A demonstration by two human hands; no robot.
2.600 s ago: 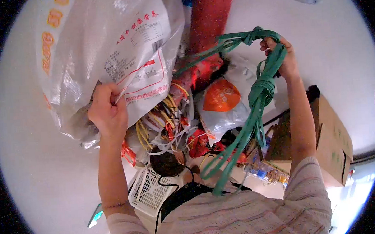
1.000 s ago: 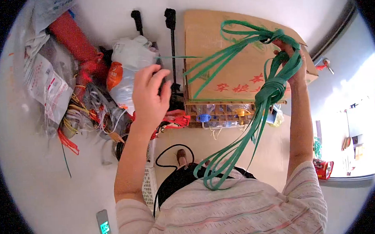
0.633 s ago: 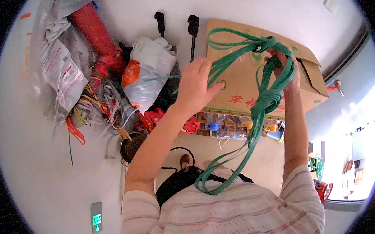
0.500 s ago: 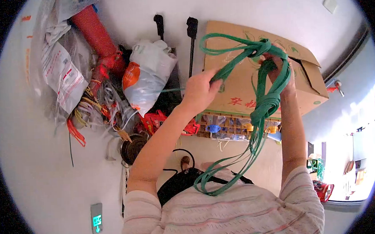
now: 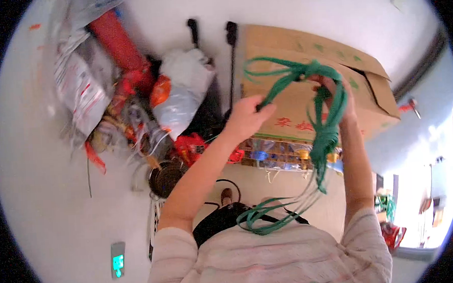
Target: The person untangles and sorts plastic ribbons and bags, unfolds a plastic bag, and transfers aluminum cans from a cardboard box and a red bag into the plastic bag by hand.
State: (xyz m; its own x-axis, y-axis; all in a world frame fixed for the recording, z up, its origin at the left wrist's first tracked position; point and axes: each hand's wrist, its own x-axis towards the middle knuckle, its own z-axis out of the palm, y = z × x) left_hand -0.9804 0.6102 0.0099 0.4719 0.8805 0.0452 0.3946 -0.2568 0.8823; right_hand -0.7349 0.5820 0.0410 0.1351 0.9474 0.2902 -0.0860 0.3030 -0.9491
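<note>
A looped green flat cord point(image 5: 327, 132) is stretched between my two hands, with a knot at its upper bend and a thicker knotted bundle lower down. My left hand point(image 5: 248, 118) is closed around a strand on the left. On the other side, my right hand point(image 5: 347, 98) grips the bundled loops, its fingers partly hidden behind the cord. Loose loops dangle in front of my shirt, and one loop sticks out to the upper left. Behind the cord stands a cardboard box point(image 5: 268, 46) with red characters and green print. Motion blurs the picture somewhat.
Left of the box are a full white plastic bag point(image 5: 182, 108), black handles point(image 5: 231, 35), a red cylinder point(image 5: 116, 40) and hanging plastic bags point(image 5: 85, 92). A crate point(image 5: 282, 151) of small items sits beneath the box. At lower left glows a green exit sign point(image 5: 118, 262).
Both hands and the cord's upper part have dropped slightly. The lower knotted bundle looks longer and hangs lower. Both hands keep their grip, and the view has shifted a little.
</note>
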